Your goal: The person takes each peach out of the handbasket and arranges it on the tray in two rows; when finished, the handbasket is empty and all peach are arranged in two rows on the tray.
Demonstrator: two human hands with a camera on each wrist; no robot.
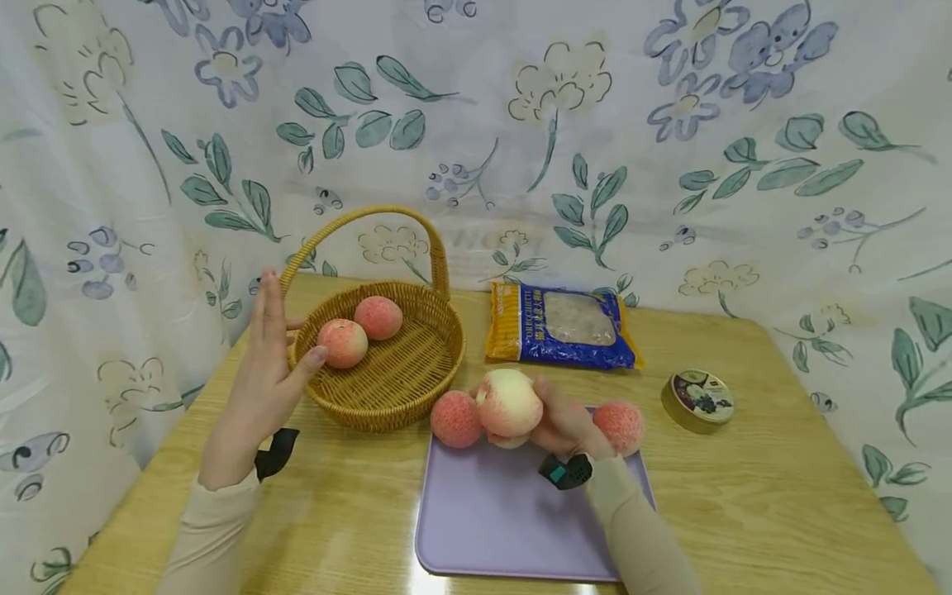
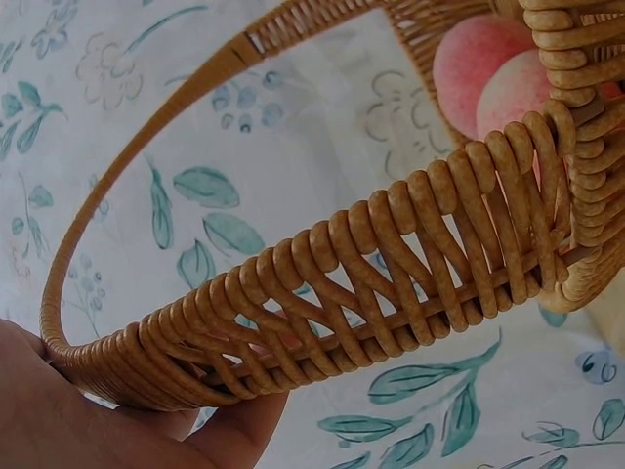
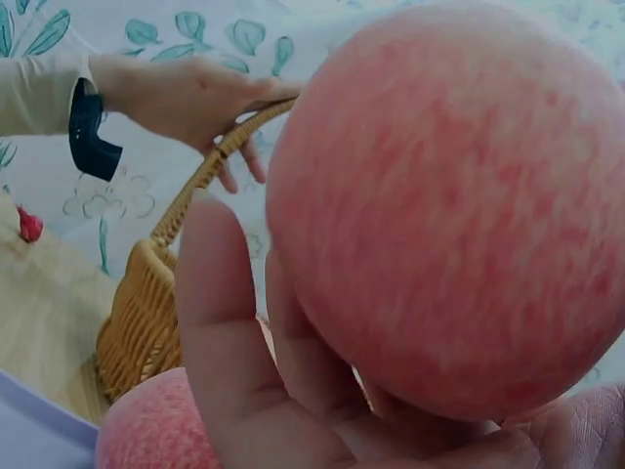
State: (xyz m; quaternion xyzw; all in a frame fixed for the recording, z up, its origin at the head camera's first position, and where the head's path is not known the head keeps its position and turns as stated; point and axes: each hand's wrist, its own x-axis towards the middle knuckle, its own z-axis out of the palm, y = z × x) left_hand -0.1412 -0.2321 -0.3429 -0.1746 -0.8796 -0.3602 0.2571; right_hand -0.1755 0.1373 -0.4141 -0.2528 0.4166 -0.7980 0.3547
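Above the far part of the lilac tray [image 1: 506,516], right hand [image 1: 563,419] holds a peach [image 1: 510,401], fingers curled round it. Peach is pale yellow on the upper face, pink toward the sides; right wrist view has it filling much of the frame, pink side showing. Can't tell if it touches the fruit around it.

Left hand [image 1: 260,376] is at the left side of the wicker basket [image 1: 387,416]: fingers mostly straight and spread, thumb apart, resting against the handle [image 1: 353,216] near its left foot. Right wrist view agrees: fingers lie on both sides of the handle.

Basket stands upright on the table, left of centre, beyond the tray's far left corner. Two peaches inside, left half: one nearer and paler [image 1: 342,344], one farther and pinker [image 1: 378,318].

Tray's far end: one pink peach [image 1: 455,420] at the left corner, just beside the basket; another [image 1: 620,427] at the right corner, just past the right hand. More fruit partly hidden under the held peach and behind the hand; count unclear.

Far side, right of basket: blue and yellow pasta bag [image 1: 568,326], lying flat. Right of the tray: round tin [image 1: 697,402], printed lid up. Wooden table [image 1: 335,521], floral cloth [image 1: 476,124] hanging behind.
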